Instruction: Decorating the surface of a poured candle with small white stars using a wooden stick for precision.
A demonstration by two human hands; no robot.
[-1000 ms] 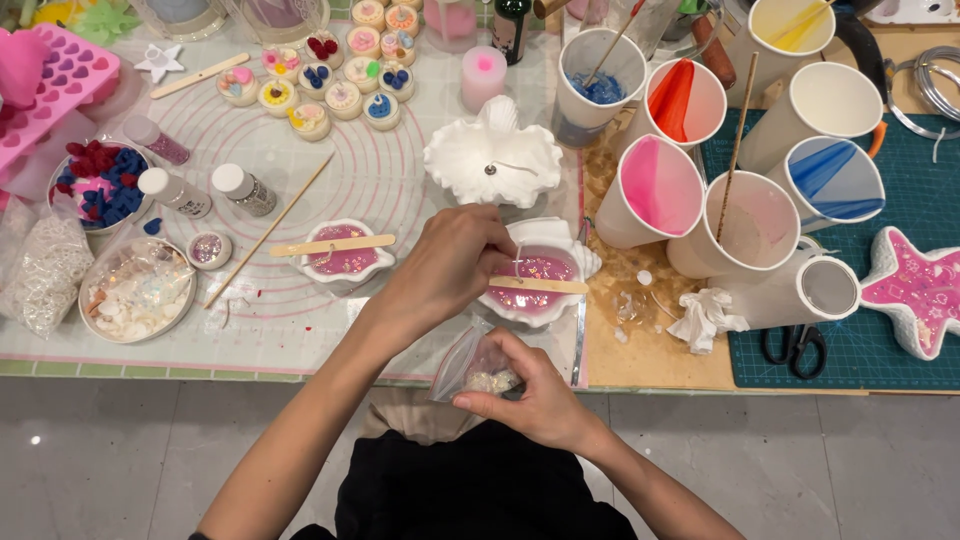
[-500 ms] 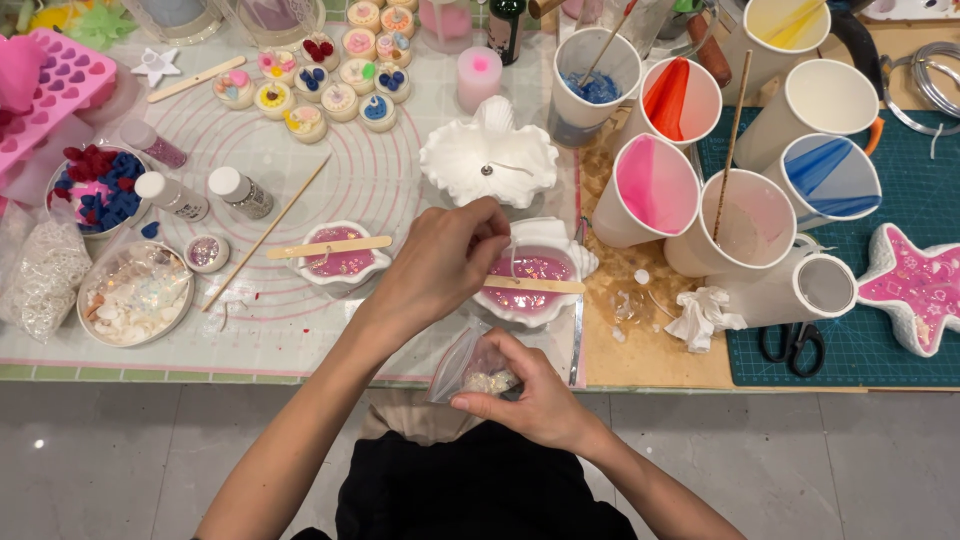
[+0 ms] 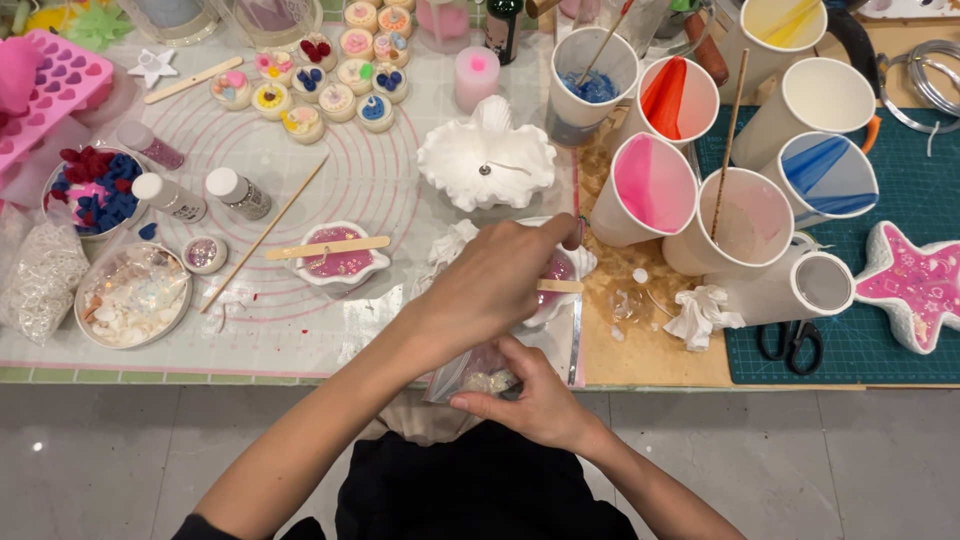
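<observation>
Hovering over the pink-filled shell dish (image 3: 556,280), the left hand (image 3: 495,285) pinches its fingertips narrow, while the right hand (image 3: 535,400) grips a clear bag (image 3: 500,365) at the worktop (image 3: 300,335) edge.

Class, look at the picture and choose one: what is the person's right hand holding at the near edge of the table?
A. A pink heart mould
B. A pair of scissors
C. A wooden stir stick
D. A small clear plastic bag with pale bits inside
D: the right hand pinches a small clear plastic bag holding pale bits, while the scissors lie untouched on the green mat.
</observation>
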